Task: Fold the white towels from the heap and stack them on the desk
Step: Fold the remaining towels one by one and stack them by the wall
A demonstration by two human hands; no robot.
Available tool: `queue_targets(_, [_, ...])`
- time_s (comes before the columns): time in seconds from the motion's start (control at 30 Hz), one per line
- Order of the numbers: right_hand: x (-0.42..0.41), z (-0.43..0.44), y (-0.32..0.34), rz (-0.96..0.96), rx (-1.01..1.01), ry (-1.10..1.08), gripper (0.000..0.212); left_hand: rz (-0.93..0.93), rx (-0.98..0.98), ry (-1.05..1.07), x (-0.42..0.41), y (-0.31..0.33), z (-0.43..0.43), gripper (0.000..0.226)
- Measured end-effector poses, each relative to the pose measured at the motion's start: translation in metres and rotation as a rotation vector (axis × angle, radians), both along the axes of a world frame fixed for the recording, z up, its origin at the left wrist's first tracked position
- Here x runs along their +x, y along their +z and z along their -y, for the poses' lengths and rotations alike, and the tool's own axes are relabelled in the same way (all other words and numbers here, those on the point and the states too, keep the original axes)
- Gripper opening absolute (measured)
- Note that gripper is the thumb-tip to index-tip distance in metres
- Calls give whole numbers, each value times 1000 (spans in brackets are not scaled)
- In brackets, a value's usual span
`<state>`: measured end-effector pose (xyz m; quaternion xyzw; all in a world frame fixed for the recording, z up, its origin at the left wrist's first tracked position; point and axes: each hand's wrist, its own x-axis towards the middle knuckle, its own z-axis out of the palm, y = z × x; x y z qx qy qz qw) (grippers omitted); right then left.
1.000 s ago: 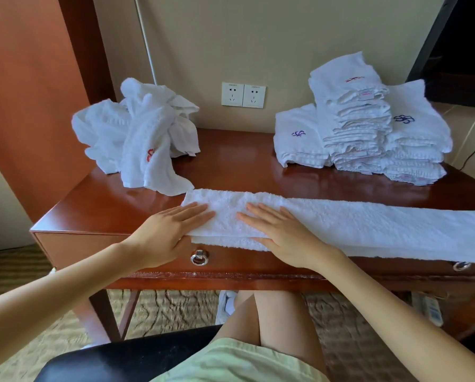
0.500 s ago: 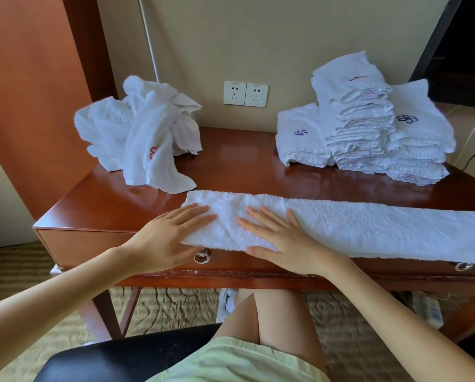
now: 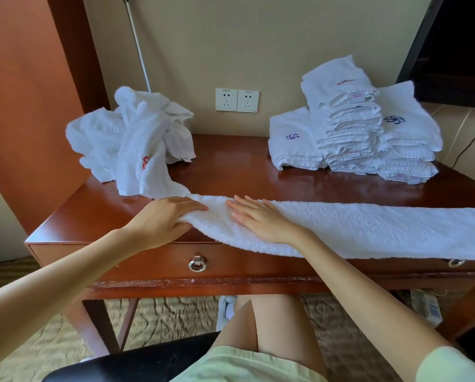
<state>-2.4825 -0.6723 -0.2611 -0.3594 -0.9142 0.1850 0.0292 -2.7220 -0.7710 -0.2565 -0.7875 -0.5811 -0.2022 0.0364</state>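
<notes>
Towel [image 3: 368, 230] runs off frame (right end unseen).

Wooden desk [image 3: 231, 166], towel heap [image 3: 137, 144], long towel [image 3: 368, 230], folded stacks [image 3: 352, 125]

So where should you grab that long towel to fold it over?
Take the long towel by its short left end, coming from the left. It lies as a flat strip along the front of the desk, and that end is free. The left hand holds it there, slightly raised. The right hand presses flat beside it, likely keeping the rest in place.
</notes>
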Motion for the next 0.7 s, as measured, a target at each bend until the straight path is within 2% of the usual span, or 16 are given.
queue_targets(0.13, [13,8,17,-371,-404,-45,69,189,184,-6,31,28,-22,30])
queue_targets(0.23, [30,15,32,-578,-483,-12,78,236,284,-42,62,62,-47,29])
queue_targets(0.3, [41,15,39,-677,-476,-89,58,221,347,-98,93,85,-63,23])
queue_targets(0.37, [50,13,47,-864,-537,-182,36,156,406,-145,130,106,-80,24])
queue_targets(0.43, [62,3,56,-1144,-721,-304,29,87,426,-216,167,122,-97,34])
queue_targets(0.5, [84,-10,62,-1446,-890,-331,32,56,449,-296,200,133,-114,38])
queue_targets(0.57, [115,-21,68,-1652,-924,-349,37,66,482,-346,226,136,-135,40])
queue_targets(0.7, [191,-45,72,-1926,-840,-469,46,156,436,-388,260,105,-164,56])
